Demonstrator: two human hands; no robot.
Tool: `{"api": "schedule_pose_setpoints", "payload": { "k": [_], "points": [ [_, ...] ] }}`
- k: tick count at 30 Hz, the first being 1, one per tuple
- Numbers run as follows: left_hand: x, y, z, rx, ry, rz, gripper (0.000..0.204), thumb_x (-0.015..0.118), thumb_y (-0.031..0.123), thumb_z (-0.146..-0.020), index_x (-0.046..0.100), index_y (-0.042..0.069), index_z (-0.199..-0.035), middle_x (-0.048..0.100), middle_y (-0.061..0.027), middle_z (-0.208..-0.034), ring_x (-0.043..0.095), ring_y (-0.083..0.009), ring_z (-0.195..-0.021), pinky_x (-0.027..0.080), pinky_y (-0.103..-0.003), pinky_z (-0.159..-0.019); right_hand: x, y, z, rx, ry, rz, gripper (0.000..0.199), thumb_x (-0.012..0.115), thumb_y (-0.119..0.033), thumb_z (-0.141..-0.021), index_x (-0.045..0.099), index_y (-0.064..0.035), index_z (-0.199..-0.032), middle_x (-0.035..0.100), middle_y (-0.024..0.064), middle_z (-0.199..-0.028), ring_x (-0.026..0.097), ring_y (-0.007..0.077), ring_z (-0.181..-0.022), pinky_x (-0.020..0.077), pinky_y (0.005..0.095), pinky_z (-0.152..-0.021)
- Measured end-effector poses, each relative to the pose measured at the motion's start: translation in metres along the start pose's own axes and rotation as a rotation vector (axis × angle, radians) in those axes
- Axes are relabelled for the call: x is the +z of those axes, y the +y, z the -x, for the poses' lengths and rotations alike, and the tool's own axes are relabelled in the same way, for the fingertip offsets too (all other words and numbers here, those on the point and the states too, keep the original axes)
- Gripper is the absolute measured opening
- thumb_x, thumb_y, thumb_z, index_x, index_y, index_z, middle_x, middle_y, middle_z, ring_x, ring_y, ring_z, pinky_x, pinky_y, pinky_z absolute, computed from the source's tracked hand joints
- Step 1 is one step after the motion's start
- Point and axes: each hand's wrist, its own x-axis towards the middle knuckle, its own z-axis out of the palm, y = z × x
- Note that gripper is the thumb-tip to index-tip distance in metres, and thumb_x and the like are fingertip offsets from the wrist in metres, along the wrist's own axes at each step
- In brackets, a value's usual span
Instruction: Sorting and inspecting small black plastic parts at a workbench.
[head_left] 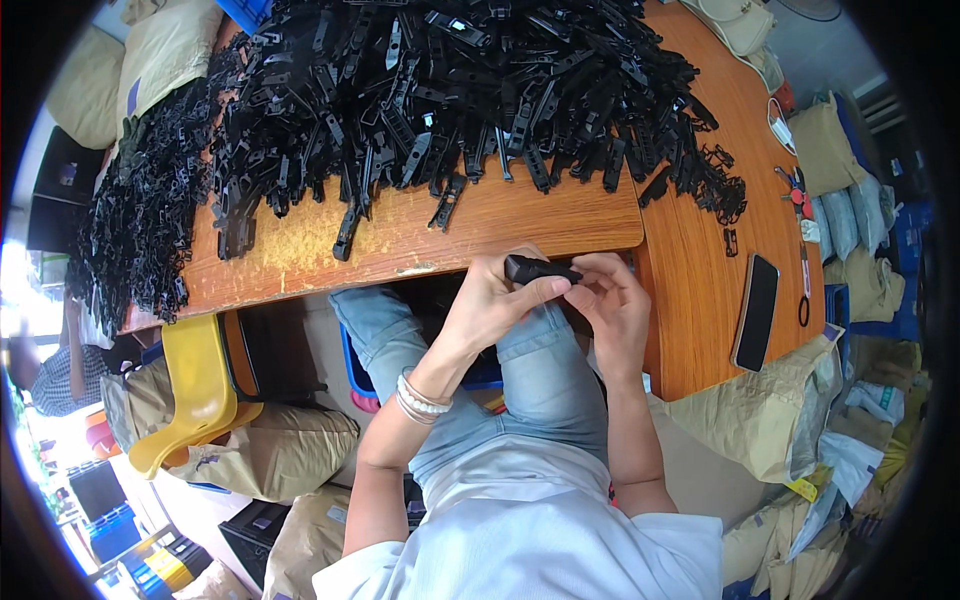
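To the right of a curved yellow plastic chair (197, 370), the left hand (492, 303) grips an elongated black plastic piece (532, 269) by the front edge of a brown wooden bench (560, 215), the right hand (618, 305) pinches its right end, and a black rectangular phone (757, 312) lies farthest right.

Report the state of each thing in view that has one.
Black elongated plastic part: held above the lap.
Left hand: closed around the part.
Right hand: fingertips at the part's end.
Black plastic pieces: loosely heaped.
Brown wooden table: worn near its edge.
Black rectangular phone: lying flat, dark.
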Motion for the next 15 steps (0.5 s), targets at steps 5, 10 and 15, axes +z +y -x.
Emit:
{"api": "schedule_pose_setpoints", "payload": {
  "k": [5,10,15],
  "points": [
    [0.009,-0.009,-0.008,-0.043,-0.093,0.135,0.022,0.065,0.019,-0.082,0.058,0.002,-0.070,0.050,0.0022,-0.054,0.043,-0.0032,-0.047,0.032,-0.018,-0.043,-0.015,-0.004,-0.001,0.028,-0.121,-0.051,0.021,0.062,-0.006,-0.081,0.059,0.0051,-0.098,0.054,0.0060,-0.093,0.054,0.0122,-0.086,0.0411,0.0225,-0.079],
    [0.028,-0.009,-0.068,-0.163,-0.244,0.314,0.020,0.063,0.018,-0.081,0.060,0.000,-0.073,0.057,-0.0075,-0.064,0.051,-0.0129,-0.049,0.040,-0.024,-0.045,-0.049,0.006,0.002,-0.020,0.171,-0.084,0.024,0.060,-0.011,-0.084,0.058,0.0048,-0.102,0.059,0.0065,-0.088,0.055,0.0109,-0.080,0.0417,0.0216,-0.074],
    [0.061,-0.028,-0.131,0.622,0.350,-1.032,0.018,0.064,0.015,-0.074,0.058,-0.002,-0.074,0.054,-0.0179,-0.080,0.059,-0.0286,-0.063,0.048,-0.034,-0.052,-0.064,-0.005,0.012,-0.018,0.341,-0.030,0.027,0.060,-0.013,-0.085,0.056,0.0050,-0.104,0.061,0.0083,-0.085,0.055,0.0089,-0.074,0.0415,0.0198,-0.068]
  ]
}}
